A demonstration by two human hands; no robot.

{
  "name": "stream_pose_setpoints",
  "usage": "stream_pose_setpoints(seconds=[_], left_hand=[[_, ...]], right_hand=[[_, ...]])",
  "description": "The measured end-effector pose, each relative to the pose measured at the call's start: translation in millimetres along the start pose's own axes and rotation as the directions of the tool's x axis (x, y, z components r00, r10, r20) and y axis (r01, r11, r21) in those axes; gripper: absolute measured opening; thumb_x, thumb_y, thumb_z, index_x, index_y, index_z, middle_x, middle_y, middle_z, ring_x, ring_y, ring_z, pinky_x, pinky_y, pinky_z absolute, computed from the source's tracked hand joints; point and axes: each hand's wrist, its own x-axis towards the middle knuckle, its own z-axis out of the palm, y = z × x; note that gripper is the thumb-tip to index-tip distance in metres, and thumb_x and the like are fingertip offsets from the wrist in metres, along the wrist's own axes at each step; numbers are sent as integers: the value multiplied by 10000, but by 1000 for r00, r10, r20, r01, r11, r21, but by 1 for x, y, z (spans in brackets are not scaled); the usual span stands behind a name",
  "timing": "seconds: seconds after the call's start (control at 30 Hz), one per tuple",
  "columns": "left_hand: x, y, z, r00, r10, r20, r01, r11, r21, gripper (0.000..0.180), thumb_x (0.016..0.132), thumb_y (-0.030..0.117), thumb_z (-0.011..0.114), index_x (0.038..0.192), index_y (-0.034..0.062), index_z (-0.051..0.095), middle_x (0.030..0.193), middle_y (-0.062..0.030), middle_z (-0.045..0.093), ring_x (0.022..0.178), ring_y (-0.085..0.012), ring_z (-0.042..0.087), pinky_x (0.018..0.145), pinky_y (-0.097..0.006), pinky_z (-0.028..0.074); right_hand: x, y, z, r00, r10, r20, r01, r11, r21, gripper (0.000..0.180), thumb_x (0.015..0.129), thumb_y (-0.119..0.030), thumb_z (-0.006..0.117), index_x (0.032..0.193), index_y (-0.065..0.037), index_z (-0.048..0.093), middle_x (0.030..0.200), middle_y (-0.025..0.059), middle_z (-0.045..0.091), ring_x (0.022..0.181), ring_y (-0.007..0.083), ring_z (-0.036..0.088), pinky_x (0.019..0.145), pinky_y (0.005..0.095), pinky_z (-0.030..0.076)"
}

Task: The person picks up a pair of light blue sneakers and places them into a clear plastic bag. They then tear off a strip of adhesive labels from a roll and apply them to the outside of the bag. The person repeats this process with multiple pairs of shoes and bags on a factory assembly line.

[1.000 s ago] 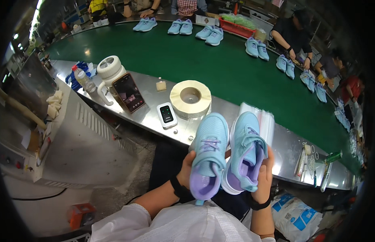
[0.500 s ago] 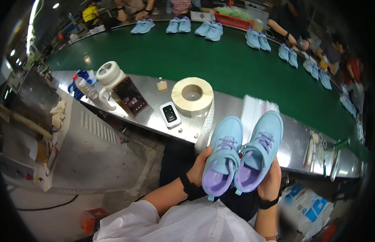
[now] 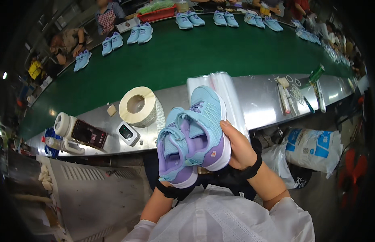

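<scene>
Two hands clasping blue shoes

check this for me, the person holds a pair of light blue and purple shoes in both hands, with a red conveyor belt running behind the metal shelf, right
Not quite: the conveyor belt is green, not red, as the head view shows. The rest stands: the left hand and right hand hold the light blue and purple shoes before the metal shelf.
</scene>
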Motion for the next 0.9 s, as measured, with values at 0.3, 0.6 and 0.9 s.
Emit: stream_pose_setpoints(seconds=[0.3,0.6,0.9], left_hand=[[0,1,-17,939,83,335,-46,992,-117,578,950,435,322,1403,95,204,1452,-83,246,1338,-223,226,1094,-390,179],[3,-3,1,986,92,140,-63,979,-193,563,950,428,313,1388,82,239,1426,-84,284,1305,-218,272,1068,-381,221],[-3,5,-6,989,138,59,-126,976,-177,552,950,421,305,1374,69,273,1400,-86,322,1271,-213,317,1041,-373,262]], right_hand=[[-7,-6,-10,984,13,176,6,995,-103,602,956,-260,376,1439,-55,80,1425,128,280,1295,221,318,1064,349,281],[-8,-14,-16,968,-8,251,130,871,-473,692,949,-315,406,1438,-18,16,1456,129,192,1318,210,259,1072,322,234],[-17,-20,-9,910,146,388,27,913,-407,941,665,64,474,1446,-39,-41,1474,114,134,1359,193,148,1087,316,156]])
